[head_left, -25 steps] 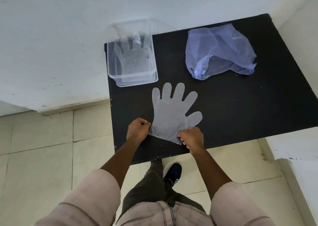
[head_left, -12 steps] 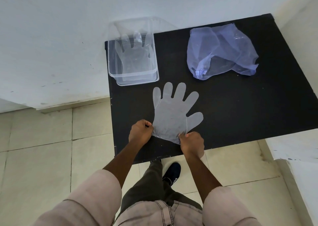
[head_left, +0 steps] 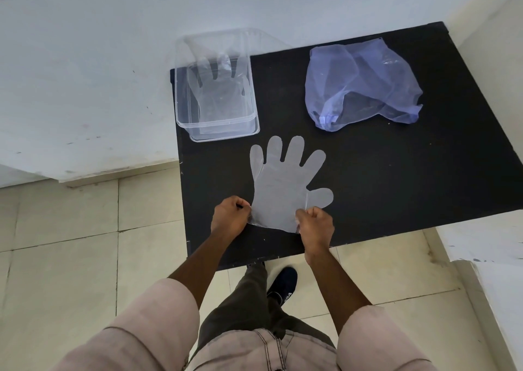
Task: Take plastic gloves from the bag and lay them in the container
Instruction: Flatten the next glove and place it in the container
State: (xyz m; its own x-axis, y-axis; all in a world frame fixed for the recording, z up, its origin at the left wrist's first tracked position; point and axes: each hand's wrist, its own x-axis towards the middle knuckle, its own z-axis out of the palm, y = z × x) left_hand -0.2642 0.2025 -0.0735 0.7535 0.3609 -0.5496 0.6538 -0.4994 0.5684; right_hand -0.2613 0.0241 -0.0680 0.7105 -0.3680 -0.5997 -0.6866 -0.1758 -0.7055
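A clear plastic glove (head_left: pixel 283 189) lies flat on the black table (head_left: pixel 396 178), fingers pointing away from me. My left hand (head_left: pixel 229 220) pinches the left corner of its cuff and my right hand (head_left: pixel 314 225) pinches the right corner. A clear rectangular container (head_left: pixel 181 99) stands at the table's far left corner with another glove (head_left: pixel 219 89) lying inside it. A crumpled pale blue plastic bag (head_left: pixel 359 85) rests at the far right of the table.
A white wall runs behind and to the left of the table. A white ledge (head_left: pixel 486 243) borders the table on the right. Beige floor tiles (head_left: pixel 85 243) and my dark shoe (head_left: pixel 283 283) show below the table's near edge.
Both hands have kept their pinch on the glove's cuff and shifted slightly; the glove stays flat on the table in nearly the same spot.
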